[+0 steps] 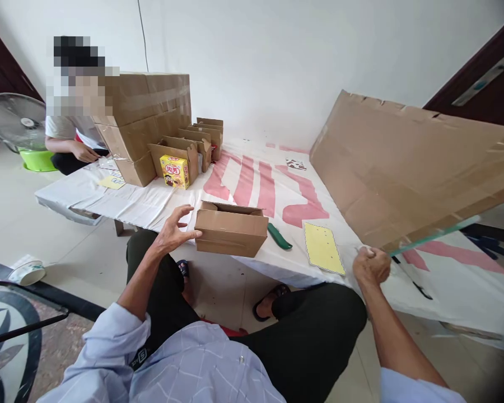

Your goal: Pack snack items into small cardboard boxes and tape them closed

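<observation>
My left hand (174, 228) is open, fingers spread, touching the left end of a small open cardboard box (231, 228) at the near edge of the low table. My right hand (372, 265) is closed in a fist at the table's edge, gripping the end of a long clear ruler-like strip (434, 237) that runs off to the right. A yellow sheet (322, 247) lies between the box and my right hand. A green-handled knife (279, 236) rests just right of the box.
A large flattened cardboard sheet (407, 168) leans at the right. Stacked big cartons (145, 120), several small open boxes (201, 143) and a yellow snack box (175, 171) stand at the far left. Another person (73, 143) sits behind them. A fan (12, 120) and a bowl (27, 272) are on the floor.
</observation>
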A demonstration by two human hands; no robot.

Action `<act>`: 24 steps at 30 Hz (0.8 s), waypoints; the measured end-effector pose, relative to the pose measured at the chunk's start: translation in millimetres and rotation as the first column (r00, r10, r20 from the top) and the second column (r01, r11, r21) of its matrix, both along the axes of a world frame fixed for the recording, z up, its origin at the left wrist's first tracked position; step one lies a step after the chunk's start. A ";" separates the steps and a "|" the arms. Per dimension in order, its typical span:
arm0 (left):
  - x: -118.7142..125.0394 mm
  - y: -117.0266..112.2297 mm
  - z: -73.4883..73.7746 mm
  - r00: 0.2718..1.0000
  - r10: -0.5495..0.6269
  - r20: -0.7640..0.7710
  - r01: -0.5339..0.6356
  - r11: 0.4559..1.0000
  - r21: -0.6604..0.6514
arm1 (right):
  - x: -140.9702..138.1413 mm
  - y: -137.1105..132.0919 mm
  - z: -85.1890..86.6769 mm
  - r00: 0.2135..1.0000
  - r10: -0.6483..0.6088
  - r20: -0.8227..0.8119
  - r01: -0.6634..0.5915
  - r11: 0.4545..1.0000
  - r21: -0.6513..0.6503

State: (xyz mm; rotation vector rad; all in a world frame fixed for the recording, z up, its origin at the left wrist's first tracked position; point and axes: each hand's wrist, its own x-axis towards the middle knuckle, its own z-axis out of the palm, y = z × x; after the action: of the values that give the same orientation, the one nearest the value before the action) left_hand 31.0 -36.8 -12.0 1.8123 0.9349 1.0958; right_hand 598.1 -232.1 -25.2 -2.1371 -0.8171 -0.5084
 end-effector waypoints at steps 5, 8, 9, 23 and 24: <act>3.1 28.6 -0.5 0.976 -0.212 -0.056 0.212 0.977 -0.011 | -87.5 42.3 -0.9 0.917 0.343 -0.201 -0.343 0.939 0.038; 9.9 36.7 1.4 0.953 -0.297 -0.067 0.295 0.955 -0.030 | -155.2 65.0 13.2 0.549 0.744 -0.380 -0.745 0.642 0.181; 11.6 37.7 2.0 0.946 -0.318 -0.068 0.317 0.948 -0.033 | -174.5 69.5 18.6 0.477 0.797 -0.369 -0.800 0.568 0.192; -6.5 -21.9 -16.7 0.955 -0.254 -0.154 0.291 0.905 0.311 | -234.7 16.7 8.2 0.508 0.842 0.180 -0.860 0.507 0.057; -8.0 -25.7 -18.4 0.955 -0.244 -0.166 0.288 0.895 0.342 | -237.3 12.9 6.4 0.509 0.837 0.200 -0.859 0.510 0.052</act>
State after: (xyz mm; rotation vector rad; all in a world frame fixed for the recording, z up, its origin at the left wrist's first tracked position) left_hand 23.0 -62.6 -30.3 2.2535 0.5460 1.0416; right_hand 360.8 -219.2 -18.8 -1.2906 -1.7254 -0.1688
